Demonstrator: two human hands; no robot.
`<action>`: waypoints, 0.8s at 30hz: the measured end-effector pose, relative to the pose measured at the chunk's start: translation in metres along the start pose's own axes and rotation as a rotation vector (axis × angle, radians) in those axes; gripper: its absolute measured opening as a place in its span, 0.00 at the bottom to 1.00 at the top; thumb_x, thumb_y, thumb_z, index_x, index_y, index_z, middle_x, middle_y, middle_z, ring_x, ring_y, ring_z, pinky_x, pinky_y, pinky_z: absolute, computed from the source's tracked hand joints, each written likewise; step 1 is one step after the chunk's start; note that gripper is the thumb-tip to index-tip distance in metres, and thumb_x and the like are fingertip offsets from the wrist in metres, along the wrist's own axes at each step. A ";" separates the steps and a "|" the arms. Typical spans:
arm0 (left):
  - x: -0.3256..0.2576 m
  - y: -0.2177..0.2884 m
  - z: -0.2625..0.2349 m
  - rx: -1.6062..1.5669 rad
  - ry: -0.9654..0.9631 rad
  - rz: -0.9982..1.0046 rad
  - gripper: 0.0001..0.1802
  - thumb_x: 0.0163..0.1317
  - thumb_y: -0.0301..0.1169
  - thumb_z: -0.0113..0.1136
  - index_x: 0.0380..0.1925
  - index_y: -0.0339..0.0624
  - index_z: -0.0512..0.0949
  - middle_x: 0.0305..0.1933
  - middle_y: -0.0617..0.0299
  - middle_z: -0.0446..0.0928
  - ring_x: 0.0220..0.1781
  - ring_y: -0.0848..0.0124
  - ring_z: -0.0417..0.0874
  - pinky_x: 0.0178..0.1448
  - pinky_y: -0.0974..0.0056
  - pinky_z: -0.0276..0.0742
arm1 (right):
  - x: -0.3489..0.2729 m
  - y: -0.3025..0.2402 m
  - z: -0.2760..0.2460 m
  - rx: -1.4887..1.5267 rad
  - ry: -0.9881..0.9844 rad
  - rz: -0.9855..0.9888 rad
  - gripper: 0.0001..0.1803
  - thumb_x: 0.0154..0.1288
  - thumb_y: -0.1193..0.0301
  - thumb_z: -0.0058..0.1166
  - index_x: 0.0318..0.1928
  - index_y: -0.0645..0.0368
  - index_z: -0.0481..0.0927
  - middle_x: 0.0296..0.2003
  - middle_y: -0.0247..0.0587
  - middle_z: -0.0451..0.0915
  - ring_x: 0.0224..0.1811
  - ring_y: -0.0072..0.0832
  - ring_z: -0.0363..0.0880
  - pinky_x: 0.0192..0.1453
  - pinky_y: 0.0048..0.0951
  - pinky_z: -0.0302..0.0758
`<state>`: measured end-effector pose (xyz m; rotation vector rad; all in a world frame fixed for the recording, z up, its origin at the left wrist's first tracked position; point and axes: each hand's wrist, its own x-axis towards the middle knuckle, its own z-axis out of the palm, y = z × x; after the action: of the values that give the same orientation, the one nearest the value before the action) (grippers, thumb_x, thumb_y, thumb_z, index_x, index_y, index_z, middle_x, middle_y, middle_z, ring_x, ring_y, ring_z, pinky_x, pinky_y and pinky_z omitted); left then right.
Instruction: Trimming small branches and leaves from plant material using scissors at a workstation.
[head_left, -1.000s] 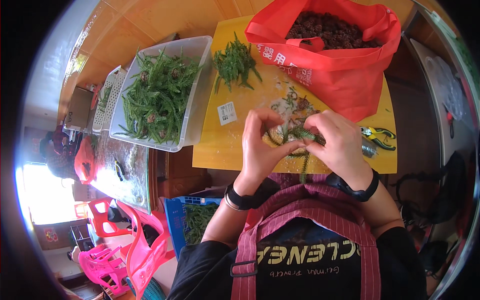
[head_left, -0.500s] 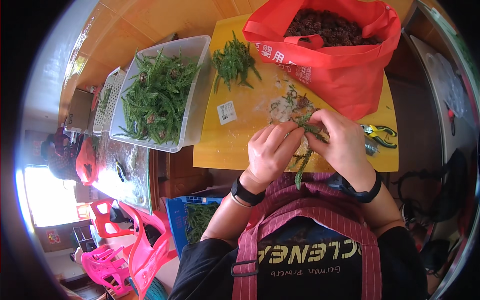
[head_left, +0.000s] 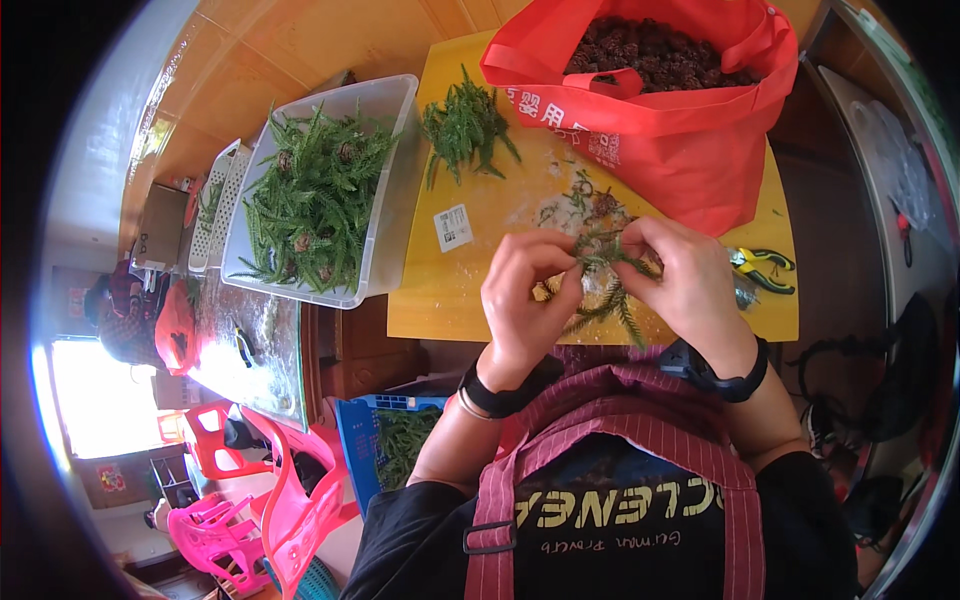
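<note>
- right now a bundle of green sprigs [head_left: 603, 262] is sitting between both hands, just above the near edge of the yellow board [head_left: 470, 290], with a few tips hanging down toward the apron [head_left: 640, 420].
- left hand [head_left: 527, 300] is curling almost closed, thumb and fingertips pinching the left end of the bundle.
- right hand [head_left: 690, 290] is pinching the right end the same way, fingers bent tight and only a small gap showing.
- needles are spreading loosely below the grip, so i am judging that a sprig could be slipping out and dropping onto the apron or off the board edge if either pinch is easing.
- both pinches are pulling on thin stems, so a hard twist could be snapping one or stripping its needles.
- scraps [head_left: 590, 200] are lying on the board just beyond the hands and could be getting mixed into the bundle.
- pliers [head_left: 762, 268] are resting beside the right hand, near the board's right edge; an elbow swing could be knocking them off.
- red bag [head_left: 690, 130] of cones is standing open just behind the right hand, and a bump could be tipping it forward.
- loose sprig pile [head_left: 465, 130] and clear tub [head_left: 385, 190] of greens are lying well to the left, out of harm's way.
</note>
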<state>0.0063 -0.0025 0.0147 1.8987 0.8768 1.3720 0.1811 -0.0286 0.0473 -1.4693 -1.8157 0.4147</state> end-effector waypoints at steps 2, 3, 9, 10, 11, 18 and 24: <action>0.003 -0.002 0.005 -0.231 -0.003 -0.129 0.10 0.55 0.14 0.49 0.37 0.36 0.67 0.49 0.49 0.71 0.44 0.66 0.78 0.49 0.61 0.77 | 0.001 -0.001 -0.001 0.000 0.001 -0.010 0.12 0.46 0.76 0.63 0.32 0.59 0.74 0.26 0.40 0.77 0.28 0.33 0.79 0.32 0.29 0.74; 0.005 -0.003 0.007 -0.462 -0.007 -0.257 0.11 0.58 0.14 0.45 0.41 0.36 0.65 0.51 0.48 0.70 0.47 0.65 0.78 0.53 0.60 0.76 | 0.001 0.000 0.000 0.011 0.008 -0.019 0.12 0.46 0.76 0.63 0.32 0.59 0.74 0.26 0.40 0.77 0.28 0.33 0.79 0.31 0.29 0.74; 0.002 0.000 0.004 -0.635 -0.110 -0.484 0.30 0.59 0.17 0.51 0.59 0.38 0.53 0.54 0.51 0.68 0.49 0.69 0.76 0.52 0.66 0.74 | 0.000 0.000 0.001 0.044 0.027 -0.024 0.13 0.45 0.78 0.62 0.32 0.59 0.73 0.25 0.40 0.76 0.28 0.32 0.79 0.31 0.29 0.74; 0.001 0.002 0.005 -0.585 -0.147 -0.458 0.38 0.57 0.19 0.57 0.64 0.39 0.49 0.53 0.52 0.69 0.48 0.69 0.76 0.52 0.66 0.74 | -0.001 0.000 0.002 0.066 0.036 -0.023 0.13 0.44 0.80 0.62 0.32 0.60 0.73 0.25 0.41 0.76 0.28 0.32 0.78 0.32 0.29 0.74; -0.001 -0.002 0.008 -0.497 -0.141 -0.368 0.51 0.48 0.23 0.69 0.67 0.41 0.46 0.49 0.55 0.71 0.45 0.70 0.76 0.49 0.66 0.75 | -0.002 0.000 0.001 0.066 0.035 -0.027 0.13 0.44 0.80 0.62 0.32 0.60 0.73 0.25 0.41 0.76 0.28 0.32 0.78 0.32 0.29 0.74; 0.000 0.006 0.009 0.153 -0.176 -0.038 0.31 0.39 0.21 0.71 0.49 0.39 0.73 0.39 0.60 0.76 0.38 0.68 0.79 0.40 0.69 0.75 | -0.007 0.000 0.001 0.169 0.110 -0.174 0.14 0.42 0.83 0.62 0.32 0.61 0.73 0.26 0.41 0.74 0.28 0.32 0.77 0.30 0.28 0.72; 0.003 0.008 0.002 0.045 -0.092 0.106 0.18 0.41 0.15 0.63 0.36 0.37 0.78 0.36 0.56 0.78 0.35 0.66 0.80 0.38 0.68 0.76 | -0.009 0.002 -0.007 0.264 0.092 -0.159 0.14 0.43 0.82 0.62 0.32 0.61 0.73 0.25 0.37 0.74 0.25 0.27 0.74 0.28 0.23 0.68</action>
<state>0.0103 -0.0053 0.0219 2.0515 0.7778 1.3247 0.1883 -0.0383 0.0476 -1.1375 -1.7171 0.4792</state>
